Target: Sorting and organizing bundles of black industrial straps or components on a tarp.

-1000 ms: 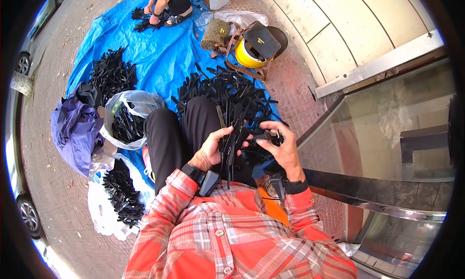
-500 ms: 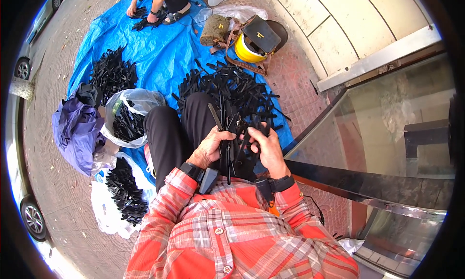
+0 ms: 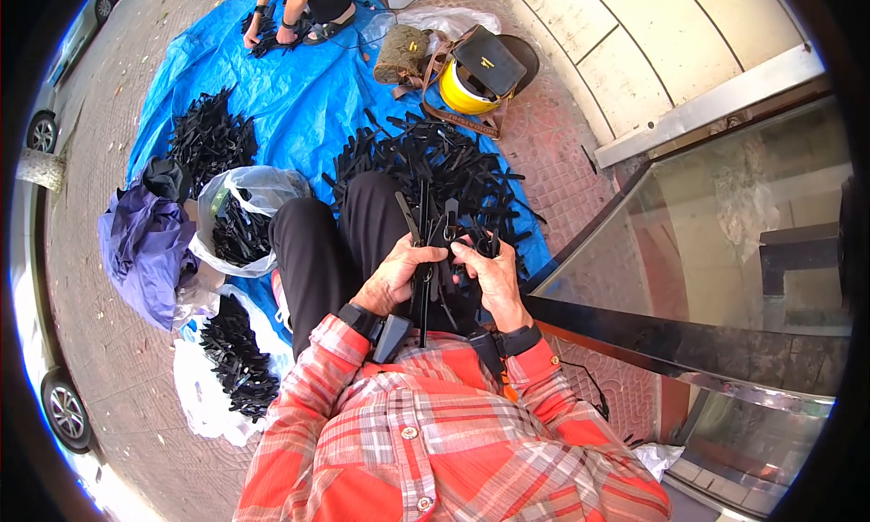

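Black strips (image 3: pixel 422 295) in both grips

From afar, I see the left grip (image 3: pixel 395 272) pinching strips over the lap (image 3: pixel 313 268); the right grip (image 3: pixel 492 273), just beside, is closed around more. A black pile (image 3: pixel 435 159) lies along the blue tarp's (image 3: pixel 313 114) right edge.

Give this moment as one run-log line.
left hand: holding black strips | right hand: close beside, grip unclear | black pile: on blue tarp, beyond knees
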Tool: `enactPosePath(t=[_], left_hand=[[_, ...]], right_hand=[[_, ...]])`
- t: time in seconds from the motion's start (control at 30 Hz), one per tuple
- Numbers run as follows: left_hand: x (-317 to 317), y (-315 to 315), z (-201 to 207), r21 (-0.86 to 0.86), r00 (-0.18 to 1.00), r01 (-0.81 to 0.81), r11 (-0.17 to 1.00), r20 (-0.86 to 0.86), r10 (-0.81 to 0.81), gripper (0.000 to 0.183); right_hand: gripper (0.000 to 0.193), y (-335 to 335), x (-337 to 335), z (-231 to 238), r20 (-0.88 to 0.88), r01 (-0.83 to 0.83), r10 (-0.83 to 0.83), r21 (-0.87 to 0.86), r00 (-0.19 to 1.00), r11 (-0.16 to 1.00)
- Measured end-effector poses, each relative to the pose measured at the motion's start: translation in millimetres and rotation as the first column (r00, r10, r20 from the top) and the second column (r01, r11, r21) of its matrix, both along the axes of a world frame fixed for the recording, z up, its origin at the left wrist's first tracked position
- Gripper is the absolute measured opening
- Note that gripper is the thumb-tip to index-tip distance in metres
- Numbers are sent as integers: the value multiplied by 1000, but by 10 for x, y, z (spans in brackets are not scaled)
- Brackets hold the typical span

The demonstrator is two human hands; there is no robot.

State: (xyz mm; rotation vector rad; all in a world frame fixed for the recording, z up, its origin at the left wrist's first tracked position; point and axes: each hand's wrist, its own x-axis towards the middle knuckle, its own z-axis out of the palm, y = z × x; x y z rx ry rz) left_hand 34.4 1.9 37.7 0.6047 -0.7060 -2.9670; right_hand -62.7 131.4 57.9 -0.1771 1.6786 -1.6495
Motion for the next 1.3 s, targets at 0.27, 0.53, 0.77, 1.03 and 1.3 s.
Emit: enactPosePath(t=[0.27, 0.53, 0.77, 1.03, 1.3], left_hand=[[-45, -15, -78, 22, 994, -90, 996, 71, 88, 22], [35, -46, -100, 36, 978, -193, 981, 93, 189, 19], [-7, -32, -127, -125, 978, -176, 977, 91, 188, 21], [5, -17, -97, -111, 984, -137, 984, 98, 148, 20], [0, -14, -33, -100, 992, -68, 993, 95, 77, 27]], right_hand=[[17, 59, -8, -27, -49, 65, -70, -103, 996, 993], [16, 70, -57, 73, -87, 2, -22, -228, 996, 974], [23, 56, 38, 82, 31, 20, -15, -172, 999, 985], [27, 115, 25, 4, 131, -57, 73, -120, 989, 991], [45, 222, -203, -23, 336, 115, -27, -243, 941, 963]])
